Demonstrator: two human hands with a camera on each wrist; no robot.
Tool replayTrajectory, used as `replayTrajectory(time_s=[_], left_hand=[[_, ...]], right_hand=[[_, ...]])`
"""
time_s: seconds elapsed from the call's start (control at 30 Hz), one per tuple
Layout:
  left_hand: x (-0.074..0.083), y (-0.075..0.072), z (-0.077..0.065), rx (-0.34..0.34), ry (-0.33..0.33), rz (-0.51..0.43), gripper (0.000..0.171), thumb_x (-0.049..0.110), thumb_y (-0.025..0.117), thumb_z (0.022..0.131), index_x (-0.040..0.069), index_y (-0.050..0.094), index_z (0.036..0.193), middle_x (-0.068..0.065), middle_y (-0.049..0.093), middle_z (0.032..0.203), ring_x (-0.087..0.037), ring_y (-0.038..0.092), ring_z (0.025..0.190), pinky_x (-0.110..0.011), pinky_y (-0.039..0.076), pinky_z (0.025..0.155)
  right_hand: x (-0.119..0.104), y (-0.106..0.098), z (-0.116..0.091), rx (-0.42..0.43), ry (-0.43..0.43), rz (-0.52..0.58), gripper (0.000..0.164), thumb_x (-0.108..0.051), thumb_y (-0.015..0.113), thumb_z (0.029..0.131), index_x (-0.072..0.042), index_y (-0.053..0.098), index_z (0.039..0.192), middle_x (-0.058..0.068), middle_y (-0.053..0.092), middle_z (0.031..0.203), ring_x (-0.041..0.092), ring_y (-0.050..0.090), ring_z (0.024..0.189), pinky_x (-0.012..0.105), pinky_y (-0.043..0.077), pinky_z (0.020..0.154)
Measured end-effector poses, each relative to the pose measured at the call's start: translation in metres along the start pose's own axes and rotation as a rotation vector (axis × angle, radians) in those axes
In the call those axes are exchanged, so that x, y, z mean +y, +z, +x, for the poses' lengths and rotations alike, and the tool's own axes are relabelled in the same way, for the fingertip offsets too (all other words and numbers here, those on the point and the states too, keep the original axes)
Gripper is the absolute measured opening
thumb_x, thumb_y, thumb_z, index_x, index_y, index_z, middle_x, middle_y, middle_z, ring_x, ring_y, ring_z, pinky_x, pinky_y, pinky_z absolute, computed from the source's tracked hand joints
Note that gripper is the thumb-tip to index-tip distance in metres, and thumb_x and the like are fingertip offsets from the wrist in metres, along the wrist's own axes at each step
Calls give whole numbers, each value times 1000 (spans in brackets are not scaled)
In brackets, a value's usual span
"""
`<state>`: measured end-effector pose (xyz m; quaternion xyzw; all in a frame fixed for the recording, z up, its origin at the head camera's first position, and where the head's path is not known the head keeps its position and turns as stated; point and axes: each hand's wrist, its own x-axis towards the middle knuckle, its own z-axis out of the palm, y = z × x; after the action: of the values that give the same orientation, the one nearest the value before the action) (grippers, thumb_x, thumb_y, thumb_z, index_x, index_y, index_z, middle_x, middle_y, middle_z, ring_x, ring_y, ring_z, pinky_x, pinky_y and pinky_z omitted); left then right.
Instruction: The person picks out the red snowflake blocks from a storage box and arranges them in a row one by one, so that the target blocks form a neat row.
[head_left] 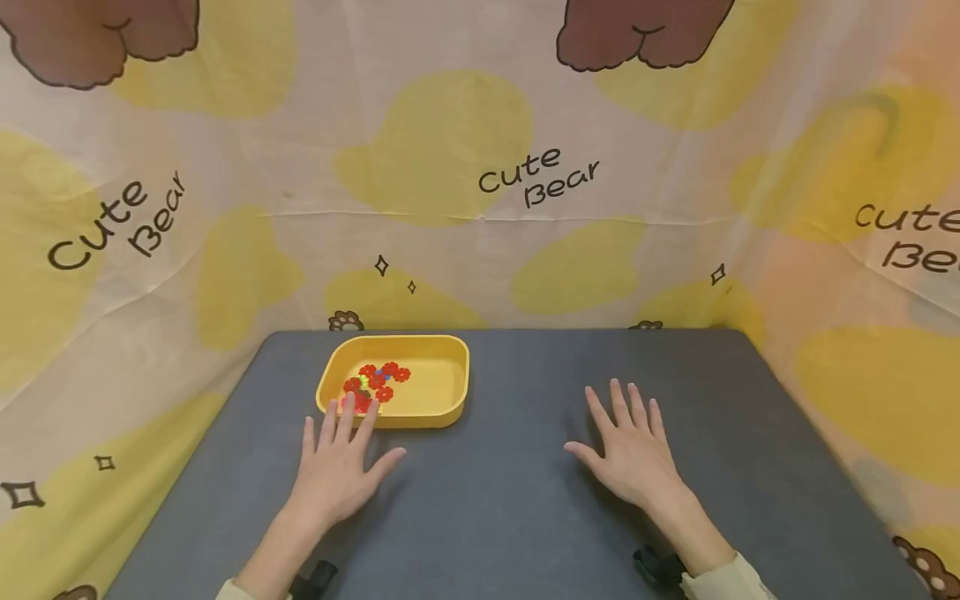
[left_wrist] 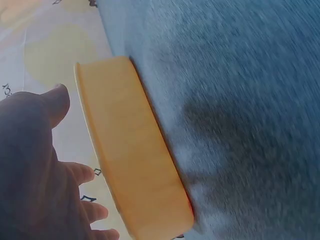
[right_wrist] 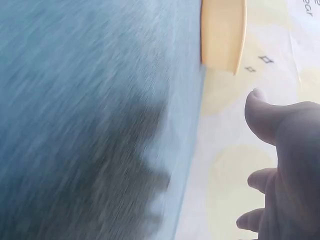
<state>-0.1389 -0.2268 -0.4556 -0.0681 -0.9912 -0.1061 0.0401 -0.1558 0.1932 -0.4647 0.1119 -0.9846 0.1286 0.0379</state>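
A yellow tray (head_left: 427,408) stands at the back left of the table, its side wall (left_wrist: 130,145) facing the left wrist camera. In its left half lies a cluster of red flower-shaped pieces (head_left: 377,381), with a few green, blue and pink bits among them. My left hand (head_left: 337,475) hovers at the tray's front left, fingers spread, fingertips overlapping the near rim and hiding some pieces. To the right, well apart from the tray, my right hand (head_left: 633,458) is held over the table with straight, spread fingers and nothing in it.
The table (head_left: 510,517) has a dark grey-blue cloth surface. A printed curtain (head_left: 450,150) with yellow patches and lettering hangs close behind its back edge and along both sides. Dark bands (head_left: 660,567) sit on both wrists.
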Motion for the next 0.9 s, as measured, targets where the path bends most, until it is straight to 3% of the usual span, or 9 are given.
replayTrajectory(time_s=[0.33,0.63,0.9], left_hand=[[-16,-6,1,24,-22,-10,89,66,52,96,10,28,161,-27,15,165,-51,7,150,-69,-6,116],[-32,-13,6,93,-47,-28,81,56,53,100,5,32,158,-33,17,162,-54,15,147,-70,8,115],[-48,-12,15,147,-44,-24,74,49,55,101,2,35,155,-35,21,159,-56,22,143,-71,17,113]], right_hand=[[-38,5,20,11,-74,5,88,-69,52,95,-18,27,162,22,13,167,44,7,154,63,3,119],[-75,10,41,5,-146,63,84,-67,51,97,-21,26,163,20,17,167,41,11,154,60,8,121],[-96,19,59,-48,-151,153,79,-64,48,100,-21,26,163,19,20,166,38,15,154,56,16,121]])
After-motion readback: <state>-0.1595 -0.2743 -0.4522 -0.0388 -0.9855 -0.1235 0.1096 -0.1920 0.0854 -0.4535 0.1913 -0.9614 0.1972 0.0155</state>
